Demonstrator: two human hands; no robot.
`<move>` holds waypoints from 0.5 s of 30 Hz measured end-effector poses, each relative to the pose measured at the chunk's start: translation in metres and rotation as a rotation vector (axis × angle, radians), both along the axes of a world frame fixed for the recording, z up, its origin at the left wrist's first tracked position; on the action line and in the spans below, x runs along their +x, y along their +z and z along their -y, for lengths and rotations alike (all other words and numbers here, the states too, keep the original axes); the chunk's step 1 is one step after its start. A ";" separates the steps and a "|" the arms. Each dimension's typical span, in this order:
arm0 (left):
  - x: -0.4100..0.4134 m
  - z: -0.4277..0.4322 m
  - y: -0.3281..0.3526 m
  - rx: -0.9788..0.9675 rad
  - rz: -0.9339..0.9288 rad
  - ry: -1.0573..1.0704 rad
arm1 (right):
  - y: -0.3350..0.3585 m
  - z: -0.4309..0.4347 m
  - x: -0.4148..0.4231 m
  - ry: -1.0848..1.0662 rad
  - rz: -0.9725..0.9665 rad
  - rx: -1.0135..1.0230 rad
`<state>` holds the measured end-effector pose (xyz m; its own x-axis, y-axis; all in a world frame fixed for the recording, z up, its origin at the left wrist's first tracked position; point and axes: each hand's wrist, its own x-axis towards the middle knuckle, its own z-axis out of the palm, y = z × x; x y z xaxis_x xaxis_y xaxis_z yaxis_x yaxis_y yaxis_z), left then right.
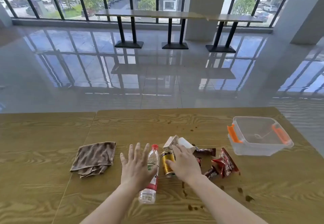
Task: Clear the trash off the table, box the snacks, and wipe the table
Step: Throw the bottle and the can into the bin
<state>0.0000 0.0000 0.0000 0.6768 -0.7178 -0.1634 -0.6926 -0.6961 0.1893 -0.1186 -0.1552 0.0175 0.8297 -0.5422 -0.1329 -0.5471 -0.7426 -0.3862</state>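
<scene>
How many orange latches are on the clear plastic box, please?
2. One orange latch is at the left end of the clear box, the other at the right end; none seems hidden.

Clear bottle (154, 160), red cap, is lying on its side at lower centre, with gold can (168, 162) lying just right of it. Small carton (171, 142) and white object (185, 142) are sitting just above the can. Red wrappers (226, 164) are lying scattered further right. Clear open-topped box (252, 149), orange latches, is sitting at right. Brown cloth (94, 159) is lying crumpled at left. Brown stains (245, 195) are dotting the wooden table (122, 123).
</scene>
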 end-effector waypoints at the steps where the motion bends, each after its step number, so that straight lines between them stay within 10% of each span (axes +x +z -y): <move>1: -0.003 -0.001 -0.004 0.020 -0.023 0.003 | -0.004 -0.003 0.001 -0.010 -0.016 0.026; 15: -0.019 0.002 -0.052 0.068 -0.106 0.001 | -0.047 -0.015 0.013 -0.158 -0.075 0.107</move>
